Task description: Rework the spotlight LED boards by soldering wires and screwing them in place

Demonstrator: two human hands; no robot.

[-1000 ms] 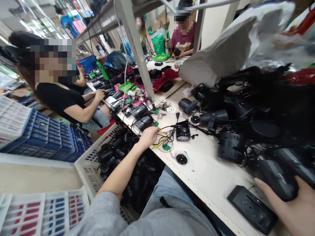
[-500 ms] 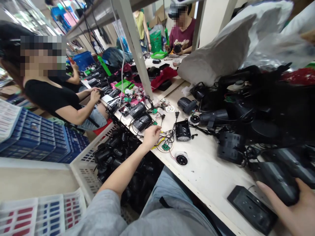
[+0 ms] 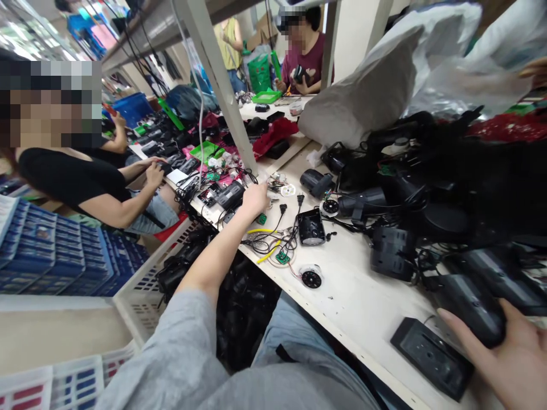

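My left hand (image 3: 254, 199) reaches far across the white workbench (image 3: 363, 307), over a black housing (image 3: 231, 195) and tangled wires with small green circuit boards (image 3: 282, 257). Its fingers are curled on small parts that I cannot make out. My right hand (image 3: 508, 353) at the lower right is wrapped round a dark hair-dryer body (image 3: 474, 310). A flat black plastic cover (image 3: 431, 357) lies just left of that hand. A black round-fronted part (image 3: 310, 228) and a round black fan disc (image 3: 311, 278) lie between the two hands.
A big heap of black dryer bodies and cords (image 3: 436, 188) fills the right of the bench, with a grey bag (image 3: 363, 97) behind. A white crate of black parts (image 3: 179, 267) stands below the bench edge. A person in black (image 3: 77, 182) sits left; another person works at the far end.
My left hand has moved away from me, from the yellow wires to the black housing further along the bench. The right hand stays on the dryer body.
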